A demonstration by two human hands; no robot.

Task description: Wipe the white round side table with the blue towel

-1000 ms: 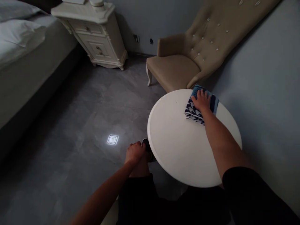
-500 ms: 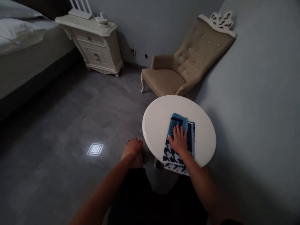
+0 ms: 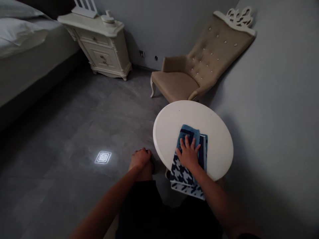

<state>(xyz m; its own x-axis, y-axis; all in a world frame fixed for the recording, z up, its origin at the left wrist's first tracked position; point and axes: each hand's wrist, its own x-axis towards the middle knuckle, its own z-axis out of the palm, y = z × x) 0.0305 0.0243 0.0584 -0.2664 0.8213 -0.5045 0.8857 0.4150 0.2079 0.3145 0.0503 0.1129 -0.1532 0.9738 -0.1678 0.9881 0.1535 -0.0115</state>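
Observation:
My right hand [image 3: 188, 154] lies palm down with its fingers spread on a folded towel [image 3: 181, 171]. The towel is blue and navy with a houndstooth pattern, and its near end hangs past the edge of a white round table [image 3: 166, 129]. My left hand [image 3: 141, 158] rests on my knee, left of the table. Its fingers are curled over, with the tips out of sight, and I see nothing held in it.
A tan tufted armchair [image 3: 176, 81] stands just behind the table. Grey wall [image 3: 279, 99] runs along the right. A cream nightstand [image 3: 104, 56] and a bed [image 3: 30, 69] are at the back left. A bright square light patch [image 3: 103, 157] shows on the floor.
The towel has slid toward me under my right hand, and more of it hangs over the table's near edge. My right fingers have spread wider. My left hand stays on the knee.

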